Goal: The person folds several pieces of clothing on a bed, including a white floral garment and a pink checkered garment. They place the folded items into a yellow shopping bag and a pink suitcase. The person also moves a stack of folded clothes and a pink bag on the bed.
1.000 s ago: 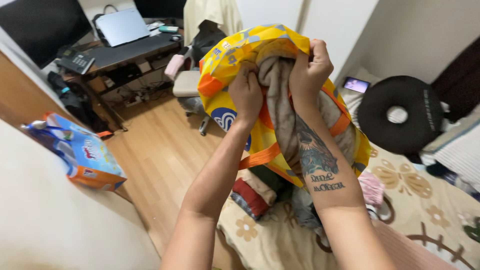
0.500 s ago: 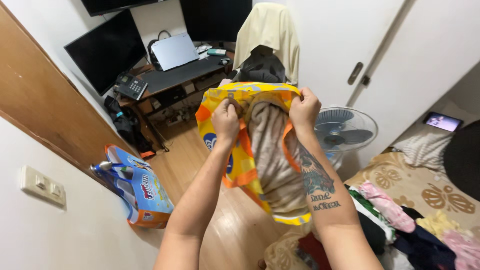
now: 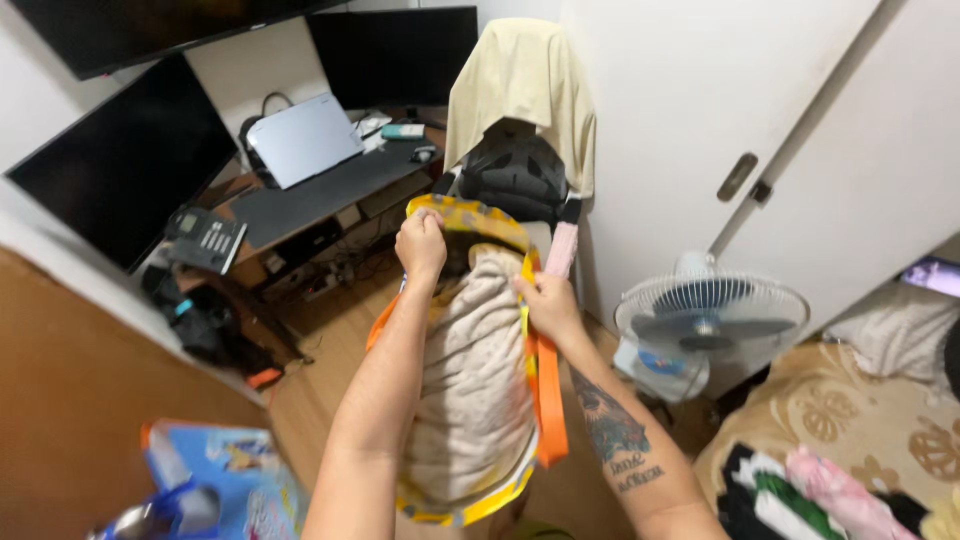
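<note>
Indoors, wood floor [image 3: 320,400], desk [image 3: 300,195], fan [image 3: 710,325]; possibly bedroom.

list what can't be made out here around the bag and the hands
Head view only:
- Bottom of the yellow bag: cut off by the lower edge.
- Inside the bag: hidden by the beige blanket filling it.
- Left hand fingertips: curled over the bag rim, grip point hidden.
- Right hand palm side: turned away, blurred.
- Blue bag: blurred, cut by the edge.
</note>
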